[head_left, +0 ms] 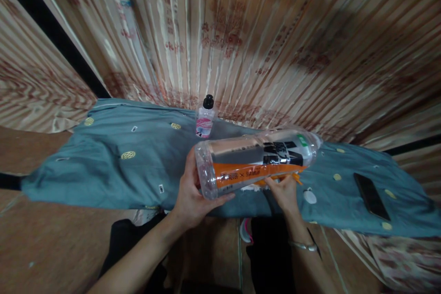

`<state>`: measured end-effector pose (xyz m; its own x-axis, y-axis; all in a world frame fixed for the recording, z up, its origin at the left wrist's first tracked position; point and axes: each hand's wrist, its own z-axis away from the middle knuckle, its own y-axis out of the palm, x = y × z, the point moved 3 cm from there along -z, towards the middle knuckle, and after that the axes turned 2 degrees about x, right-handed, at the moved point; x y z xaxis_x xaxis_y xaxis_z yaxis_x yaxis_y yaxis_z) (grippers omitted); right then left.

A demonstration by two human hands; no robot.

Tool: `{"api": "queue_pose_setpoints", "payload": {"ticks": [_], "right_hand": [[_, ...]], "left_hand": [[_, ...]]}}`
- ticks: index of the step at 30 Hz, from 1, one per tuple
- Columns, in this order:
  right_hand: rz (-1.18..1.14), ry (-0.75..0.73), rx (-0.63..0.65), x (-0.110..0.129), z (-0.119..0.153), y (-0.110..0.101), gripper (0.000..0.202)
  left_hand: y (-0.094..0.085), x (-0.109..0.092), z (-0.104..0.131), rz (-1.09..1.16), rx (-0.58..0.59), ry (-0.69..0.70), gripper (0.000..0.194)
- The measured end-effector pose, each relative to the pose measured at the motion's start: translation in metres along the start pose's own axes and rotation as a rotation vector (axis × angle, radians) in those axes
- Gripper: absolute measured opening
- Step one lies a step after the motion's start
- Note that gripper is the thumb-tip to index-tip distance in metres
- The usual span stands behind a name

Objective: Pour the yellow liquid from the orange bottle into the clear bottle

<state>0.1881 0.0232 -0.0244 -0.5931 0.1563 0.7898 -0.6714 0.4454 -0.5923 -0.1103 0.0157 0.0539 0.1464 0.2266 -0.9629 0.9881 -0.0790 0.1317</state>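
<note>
A large clear plastic bottle (241, 158) with an orange, silver and black label lies on its side in the air above the teal cloth. My left hand (193, 193) is wrapped around its base end, thumb along the underside. Its neck points right. My right hand (284, 190) is closed at the bottle's lower edge, fingers pinched on a slim orange object (295, 178) that sticks out on both sides of them. Its kind is unclear, since the bottle and fingers cover part of it. Behind the big bottle, a small clear bottle (204, 125) with a black cap and pink label stands upright.
A teal cloth (103, 161) with yellow and white prints covers the long narrow surface before me. On its right part lies a dark phone (371, 196). A pleated, patterned curtain (241, 46) hangs behind, and a black pole (58, 32) slants at left. Brown tiled floor (62, 243) shows below.
</note>
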Motion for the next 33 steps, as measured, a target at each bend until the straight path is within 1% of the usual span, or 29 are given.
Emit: {"api": "queue_pose_setpoints", "payload": {"ticks": [6,11,14,20,24,28,33], "right_hand": [[-0.023,0.015,-0.008,0.005,0.0,0.001,0.045],[-0.016,0.006,-0.024,0.008,0.0,0.0,0.044],[-0.021,0.013,-0.031,0.009,0.001,0.0,0.046],[-0.033,0.048,0.0,0.012,0.002,0.0,0.053],[-0.015,0.061,-0.011,0.01,0.001,-0.001,0.051],[-0.025,0.024,-0.005,0.006,0.0,0.0,0.044],[-0.004,0.028,-0.014,-0.001,0.0,0.001,0.048]], "left_hand": [[-0.003,0.0,0.002,-0.014,0.01,-0.004,0.093],[-0.004,0.0,0.004,-0.012,-0.022,-0.007,0.095],[-0.003,0.0,0.004,-0.002,-0.034,-0.007,0.095],[-0.001,-0.005,0.001,-0.008,-0.013,-0.033,0.094],[-0.001,-0.007,0.002,-0.009,-0.024,-0.054,0.094],[-0.001,-0.006,0.002,0.007,-0.038,-0.07,0.094],[0.001,-0.003,0.001,0.036,-0.035,-0.04,0.096]]}}
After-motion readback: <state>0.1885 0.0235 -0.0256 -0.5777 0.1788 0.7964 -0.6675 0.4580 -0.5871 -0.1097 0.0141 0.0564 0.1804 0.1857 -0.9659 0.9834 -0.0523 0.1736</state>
